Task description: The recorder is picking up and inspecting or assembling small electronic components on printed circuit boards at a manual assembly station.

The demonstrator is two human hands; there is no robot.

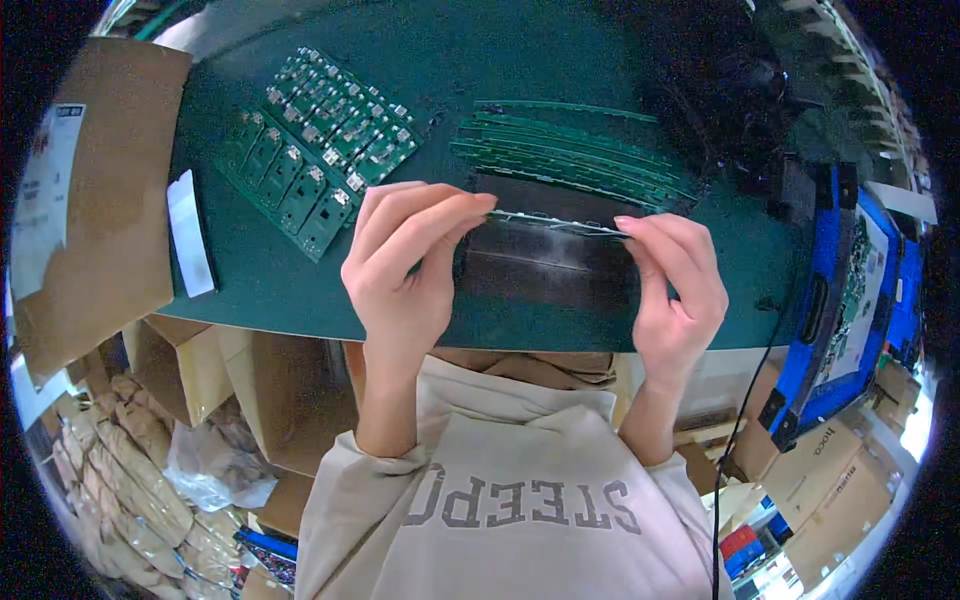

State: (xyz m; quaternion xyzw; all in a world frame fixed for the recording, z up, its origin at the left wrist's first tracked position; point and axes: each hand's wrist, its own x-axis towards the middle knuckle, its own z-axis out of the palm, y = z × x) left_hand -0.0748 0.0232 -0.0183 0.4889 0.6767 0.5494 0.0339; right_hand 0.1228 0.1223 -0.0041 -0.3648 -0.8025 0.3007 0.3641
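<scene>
The left hand (405, 260) pinches one end of the board (555, 223) held between it and the right hand (682, 280), pinching the other; likely light, stiff, fragile, best gripped by edges.

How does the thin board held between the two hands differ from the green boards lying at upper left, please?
The thin board is held up between the left hand and right hand, while the green boards lie on the table. The thin board shows edge-on as a narrow strip; the green boards show broad faces bearing components. Both appear to be circuit boards.
</scene>
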